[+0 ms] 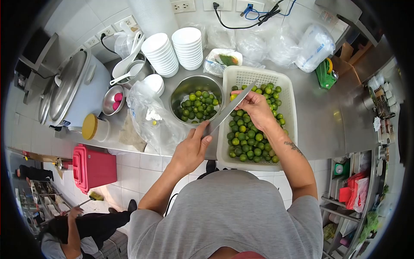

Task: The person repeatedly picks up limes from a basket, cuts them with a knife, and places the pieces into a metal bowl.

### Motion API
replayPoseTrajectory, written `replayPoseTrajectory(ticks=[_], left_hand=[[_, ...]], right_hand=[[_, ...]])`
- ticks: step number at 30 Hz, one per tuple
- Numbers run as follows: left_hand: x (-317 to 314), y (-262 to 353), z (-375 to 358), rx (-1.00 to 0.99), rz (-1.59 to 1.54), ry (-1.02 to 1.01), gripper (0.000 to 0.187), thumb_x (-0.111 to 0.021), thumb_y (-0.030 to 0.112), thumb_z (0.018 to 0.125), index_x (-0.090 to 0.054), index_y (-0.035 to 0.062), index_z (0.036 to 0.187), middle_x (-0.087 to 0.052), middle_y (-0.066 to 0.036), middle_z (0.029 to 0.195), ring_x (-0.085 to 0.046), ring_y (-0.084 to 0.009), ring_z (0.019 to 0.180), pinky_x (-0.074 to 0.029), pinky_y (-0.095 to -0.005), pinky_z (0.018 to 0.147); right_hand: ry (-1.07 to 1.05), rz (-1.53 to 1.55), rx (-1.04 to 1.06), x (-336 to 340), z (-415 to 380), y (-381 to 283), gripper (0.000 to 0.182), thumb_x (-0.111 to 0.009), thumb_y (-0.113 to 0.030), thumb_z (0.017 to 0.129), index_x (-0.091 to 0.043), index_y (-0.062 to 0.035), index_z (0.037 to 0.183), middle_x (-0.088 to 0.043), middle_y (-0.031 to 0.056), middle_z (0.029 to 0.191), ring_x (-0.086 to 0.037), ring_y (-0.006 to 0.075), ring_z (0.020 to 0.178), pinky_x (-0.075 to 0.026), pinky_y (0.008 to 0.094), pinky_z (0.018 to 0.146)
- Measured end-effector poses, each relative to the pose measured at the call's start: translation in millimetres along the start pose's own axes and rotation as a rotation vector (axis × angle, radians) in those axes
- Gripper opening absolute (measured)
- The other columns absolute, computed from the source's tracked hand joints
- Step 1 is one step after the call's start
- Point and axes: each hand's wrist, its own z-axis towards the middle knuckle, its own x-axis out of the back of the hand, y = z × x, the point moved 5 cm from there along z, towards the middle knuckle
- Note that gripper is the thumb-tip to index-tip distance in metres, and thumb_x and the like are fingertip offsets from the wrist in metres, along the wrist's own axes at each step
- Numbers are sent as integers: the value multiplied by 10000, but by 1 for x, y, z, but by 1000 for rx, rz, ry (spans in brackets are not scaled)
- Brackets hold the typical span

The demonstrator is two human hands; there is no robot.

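Note:
A long-bladed knife [228,109] slants up and to the right over the rims of the pot and the basket. My left hand [193,149] is closed round its handle end, with a finger along the blade's base. Across the blade, my right hand [258,113] is closed in a pinch at a yellowish lime [233,97], partly hidden by blade and fingers. Beneath it, a white plastic basket [293,112] holds many green limes [248,142]. To the left, a steel pot [174,93] contains more limes [197,105].
Stacked white bowls [187,47] and a bagged tray [222,62] stand behind the pot. A crumpled plastic bag [151,116] and a yellow-lidded tub [90,127] lie left. A red cooler [92,168] is on the floor; another person [77,233] is at lower left.

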Motion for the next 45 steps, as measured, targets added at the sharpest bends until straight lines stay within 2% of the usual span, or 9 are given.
replayPoseTrajectory(ticks=[12,16,20,23,26,28,33,38,45], left_hand=[[11,12,31,-121,-82,139,451,-397,324,1024,-357,95,1411,-544,-255,1204,-600,-436,989,-480,-478,829],[16,7,39,-105,-171,99,417,-409,323,1021,-382,83,1360,-559,-267,1175,-601,-445,994,-480,-481,836],[19,-15,43,-108,-187,183,499,-398,356,1027,-387,5,1381,-543,-285,1234,-557,-428,1123,-439,-435,935],[21,-25,40,-53,-171,251,560,-390,369,1031,-343,-26,1426,-515,-289,1297,-531,-415,1182,-416,-412,980],[24,-13,32,4,-237,190,581,-391,366,1033,-300,-20,1457,-480,-283,1353,-502,-397,1235,-386,-389,1025],[23,-6,27,36,-335,119,573,-393,364,1033,-310,-16,1453,-455,-278,1384,-475,-381,1271,-362,-379,1049],[4,0,18,-65,-381,19,585,-381,455,1025,-342,76,1468,-507,-46,897,-444,-112,672,-425,-246,652],[-13,12,11,-134,-191,-75,552,-381,373,1028,-283,54,1468,-442,-284,1376,-516,-422,1202,-415,-428,1004],[-15,8,3,-122,-83,-4,523,-382,337,1033,-295,68,1473,-488,-245,1316,-586,-366,1035,-455,-411,917]], right_hand=[[-271,-214,-58,-54,4,15,260,-638,-22,879,-633,50,1129,-681,73,920,-626,125,833,-519,273,779],[-304,7,-146,-52,4,2,217,-606,-60,914,-638,17,1115,-655,79,1049,-628,139,918,-515,295,830],[-303,-907,-15,-7,-3,-9,235,-687,-80,836,-638,-19,1058,-625,66,982,-622,185,895,-512,334,811],[-630,-1266,6,0,-42,17,270,-722,-89,780,-639,-47,1033,-602,82,969,-601,260,924,-488,370,845],[-535,-1371,139,-1,-56,26,288,-691,-41,791,-648,-78,1074,-604,87,1020,-597,278,953,-480,363,862],[-398,-1054,42,5,-53,20,314,-670,-35,826,-631,-63,1136,-611,77,1065,-613,238,955,-489,340,848],[-120,26,-166,19,-45,0,361,-589,-83,944,-533,6,1290,-595,86,1204,-628,165,1004,-498,276,822],[1,206,-61,16,-38,3,322,-595,-61,935,-559,9,1247,-640,84,1056,-633,163,951,-510,274,806],[59,245,25,-8,-24,9,261,-594,-89,942,-579,17,1180,-663,98,1030,-626,147,904,-501,289,788]])
